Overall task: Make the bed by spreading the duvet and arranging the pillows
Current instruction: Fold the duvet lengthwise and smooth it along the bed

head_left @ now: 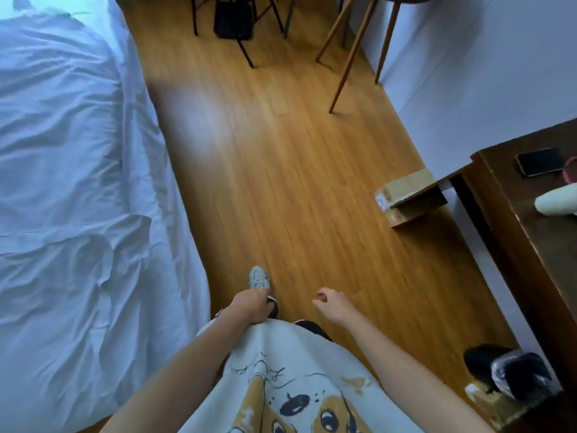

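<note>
Left grip (251, 304): the hand hung at the hem of the printed shirt (281, 379), knuckles up and fingers curled under; whether they pinched the cloth could not be told. Right grip (332, 304): the hand hung free over the floor, fingers loosely curled and holding nothing.

White duvet (71, 189) lay on the bed at the left, its cotton surface creased and rumpled, with one edge draped down the side toward the floor (281, 170). No pillow showed in view.

Floor was of glossy, honey-coloured wood-grain planks. One pale lace-up sneaker (258, 277) stood on it just ahead of the left hand.

Dark brown wooden bench (527, 245) stood at the right and carried a black smartphone (538, 161) lying flat. A cardboard box (406, 198) sat on the floor beside it; its label was too blurred to read. Slender tapered wooden legs (349, 57) stood near the white wall.
</note>
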`<state>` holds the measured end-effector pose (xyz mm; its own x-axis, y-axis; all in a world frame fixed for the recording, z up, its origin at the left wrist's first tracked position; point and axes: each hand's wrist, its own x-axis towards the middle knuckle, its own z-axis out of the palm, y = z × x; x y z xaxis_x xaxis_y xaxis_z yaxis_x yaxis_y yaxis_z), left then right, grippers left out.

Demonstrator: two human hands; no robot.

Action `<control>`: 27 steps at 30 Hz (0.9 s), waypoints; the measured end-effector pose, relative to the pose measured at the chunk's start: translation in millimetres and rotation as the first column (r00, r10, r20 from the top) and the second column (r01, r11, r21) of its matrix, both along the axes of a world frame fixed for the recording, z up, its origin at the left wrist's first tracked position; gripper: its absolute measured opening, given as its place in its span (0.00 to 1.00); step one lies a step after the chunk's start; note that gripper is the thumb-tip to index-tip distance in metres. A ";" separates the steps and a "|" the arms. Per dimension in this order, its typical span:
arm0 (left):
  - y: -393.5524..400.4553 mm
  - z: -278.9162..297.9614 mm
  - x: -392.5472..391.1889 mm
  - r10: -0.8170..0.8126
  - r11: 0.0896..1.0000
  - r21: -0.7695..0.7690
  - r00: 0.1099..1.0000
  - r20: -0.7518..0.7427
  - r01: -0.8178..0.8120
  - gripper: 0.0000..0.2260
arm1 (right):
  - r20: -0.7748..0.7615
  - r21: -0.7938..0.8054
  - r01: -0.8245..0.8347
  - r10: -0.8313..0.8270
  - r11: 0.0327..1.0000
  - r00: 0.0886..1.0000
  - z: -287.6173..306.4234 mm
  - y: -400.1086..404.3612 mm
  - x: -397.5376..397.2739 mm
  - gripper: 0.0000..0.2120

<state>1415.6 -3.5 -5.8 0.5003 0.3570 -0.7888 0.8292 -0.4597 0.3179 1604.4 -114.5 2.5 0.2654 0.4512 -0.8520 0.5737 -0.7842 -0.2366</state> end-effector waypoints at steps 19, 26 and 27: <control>361.8 10.9 158.9 0.506 0.858 0.126 0.861 -0.041 -0.498 0.14 | -0.090 0.100 -0.494 0.503 0.863 0.860 -7.4 494.6 203.3 0.21; 455.6 23.9 184.5 0.700 0.704 0.116 0.713 0.052 -0.700 0.17 | -0.090 0.133 -0.671 0.683 0.729 0.725 -1.1 647.3 204.4 0.23; 466.7 22.1 182.1 0.700 0.704 0.116 0.712 0.051 -0.701 0.16 | -0.089 0.131 -0.701 0.713 0.701 0.696 -2.1 664.5 198.0 0.23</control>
